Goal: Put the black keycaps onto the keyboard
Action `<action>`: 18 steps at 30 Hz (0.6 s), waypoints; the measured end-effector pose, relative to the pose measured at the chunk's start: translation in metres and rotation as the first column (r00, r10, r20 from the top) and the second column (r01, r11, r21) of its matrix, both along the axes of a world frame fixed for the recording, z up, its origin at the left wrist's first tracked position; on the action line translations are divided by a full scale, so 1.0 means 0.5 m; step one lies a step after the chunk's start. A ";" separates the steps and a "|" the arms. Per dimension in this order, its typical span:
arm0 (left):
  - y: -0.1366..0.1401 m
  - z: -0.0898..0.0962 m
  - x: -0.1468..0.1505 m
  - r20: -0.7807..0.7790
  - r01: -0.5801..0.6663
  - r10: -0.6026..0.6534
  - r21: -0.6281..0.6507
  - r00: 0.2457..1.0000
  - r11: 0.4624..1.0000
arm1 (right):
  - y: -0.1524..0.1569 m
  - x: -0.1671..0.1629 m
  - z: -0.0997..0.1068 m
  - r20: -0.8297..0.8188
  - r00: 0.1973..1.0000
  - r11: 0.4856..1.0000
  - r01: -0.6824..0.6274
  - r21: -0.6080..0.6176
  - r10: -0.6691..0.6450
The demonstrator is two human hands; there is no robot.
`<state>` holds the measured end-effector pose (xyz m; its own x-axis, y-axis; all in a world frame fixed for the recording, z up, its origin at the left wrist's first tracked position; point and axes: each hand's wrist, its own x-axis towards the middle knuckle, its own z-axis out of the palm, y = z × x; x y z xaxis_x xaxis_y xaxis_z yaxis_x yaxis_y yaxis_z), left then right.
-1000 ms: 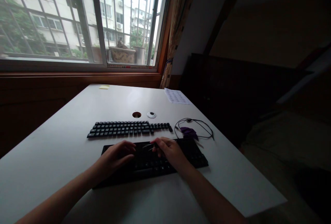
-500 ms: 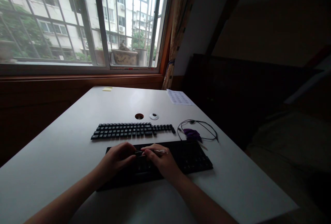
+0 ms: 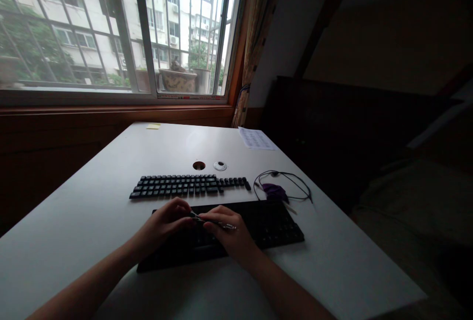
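A black keyboard [image 3: 273, 221] lies slightly askew before me, its left part without most keycaps as far as the dimness shows. My right hand [image 3: 231, 231] is over its middle, closed around slim dark tweezers [image 3: 225, 225] with pale lettering, their bright tips pointing left. At those tips is my left hand [image 3: 172, 221], thumb and fingers bent toward each other in a pinch. Anything tiny between them is too small to make out. Beyond the keyboard, black keycaps [image 3: 177, 186] stand in neat rows on the white table.
A purple cloth [image 3: 274, 192] and a looped black cable [image 3: 306, 189] lie behind the keyboard's right end. Farther back are a round hole [image 3: 198, 166], its white cover [image 3: 219, 166], a printed sheet [image 3: 256, 139] and yellow notes [image 3: 153, 126]. A window [image 3: 177, 39] rises behind the table [image 3: 92, 201].
The tweezers have swung a little, their tips now higher and their back end lower. My left hand has shifted slightly left and up, its fingers lifted to the tips.
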<state>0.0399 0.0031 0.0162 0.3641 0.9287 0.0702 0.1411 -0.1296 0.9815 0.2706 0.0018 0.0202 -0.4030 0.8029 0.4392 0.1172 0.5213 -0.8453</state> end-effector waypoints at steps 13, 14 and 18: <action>0.004 0.003 -0.010 0.221 0.069 -0.022 -0.209 0.975 0.976 | -0.006 0.004 -0.008 0.000 0.998 0.990 -0.068 0.124 0.069; 0.005 0.003 -0.010 0.240 0.071 -0.019 -0.211 0.971 0.975 | -0.009 0.004 -0.008 0.017 0.998 0.987 -0.064 0.151 0.062; 0.004 -0.001 -0.008 0.289 0.069 -0.001 -0.225 0.957 0.972 | -0.023 0.001 -0.002 0.152 0.988 0.948 -0.069 0.312 0.022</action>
<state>0.0357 0.0052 0.0156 0.3929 0.9188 -0.0382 -0.1493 0.1047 0.9832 0.2712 -0.0099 0.0190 -0.5138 0.6123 0.6010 0.1962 0.7658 -0.6125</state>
